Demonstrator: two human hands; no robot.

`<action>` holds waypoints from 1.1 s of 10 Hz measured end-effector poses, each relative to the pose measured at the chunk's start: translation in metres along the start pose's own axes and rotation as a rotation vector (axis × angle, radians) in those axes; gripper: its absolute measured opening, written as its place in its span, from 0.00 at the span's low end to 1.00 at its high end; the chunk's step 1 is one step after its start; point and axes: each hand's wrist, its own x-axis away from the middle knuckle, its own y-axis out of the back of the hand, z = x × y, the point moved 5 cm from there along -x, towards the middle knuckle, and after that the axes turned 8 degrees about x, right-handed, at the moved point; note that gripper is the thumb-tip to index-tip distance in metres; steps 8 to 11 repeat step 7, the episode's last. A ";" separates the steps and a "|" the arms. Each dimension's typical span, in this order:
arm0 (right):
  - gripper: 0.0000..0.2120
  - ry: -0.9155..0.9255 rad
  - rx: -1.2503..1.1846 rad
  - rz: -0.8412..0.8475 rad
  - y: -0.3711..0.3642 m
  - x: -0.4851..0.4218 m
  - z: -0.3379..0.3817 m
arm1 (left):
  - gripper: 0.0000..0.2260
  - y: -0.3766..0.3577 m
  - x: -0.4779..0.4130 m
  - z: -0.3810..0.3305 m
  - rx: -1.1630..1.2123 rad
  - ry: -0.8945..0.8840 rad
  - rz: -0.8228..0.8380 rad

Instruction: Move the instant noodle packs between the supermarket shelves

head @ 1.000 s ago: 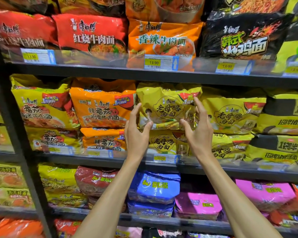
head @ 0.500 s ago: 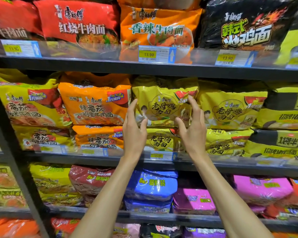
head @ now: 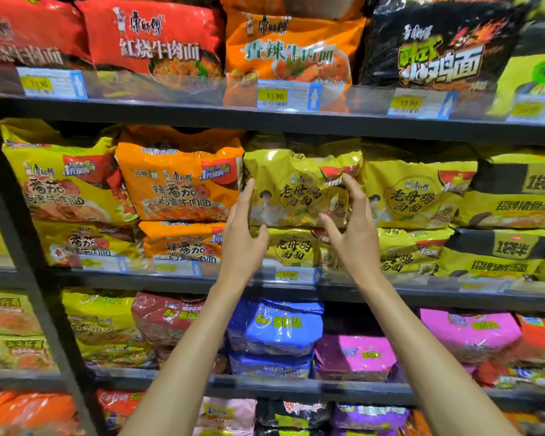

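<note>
A yellow instant noodle pack [head: 296, 190] lies on top of a stack on the middle shelf [head: 375, 292]. A second yellow pack [head: 293, 250] of the same kind lies under it. My left hand [head: 243, 237] touches the top pack's left edge with straight fingers, its thumb at the pack's lower edge. My right hand [head: 354, 228] has curled fingers on the pack's right front, with the thumb at its lower edge. The pack still sits on the stack.
Orange packs [head: 180, 184] crowd the left of the stack and more yellow packs [head: 416, 196] the right. The upper shelf [head: 202, 116] holds red, orange and black packs. Blue [head: 277, 328] and pink packs [head: 356, 357] fill the shelf below. A dark upright post [head: 29, 247] stands at left.
Both hands have moved forward onto the top yellow pack. The left hand now lies along its left edge, and the right hand's fingers have curled onto its front. The view has moved closer.
</note>
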 end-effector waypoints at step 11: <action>0.27 0.004 0.365 0.331 0.063 0.009 0.043 | 0.21 0.022 0.008 -0.033 -0.313 0.101 0.317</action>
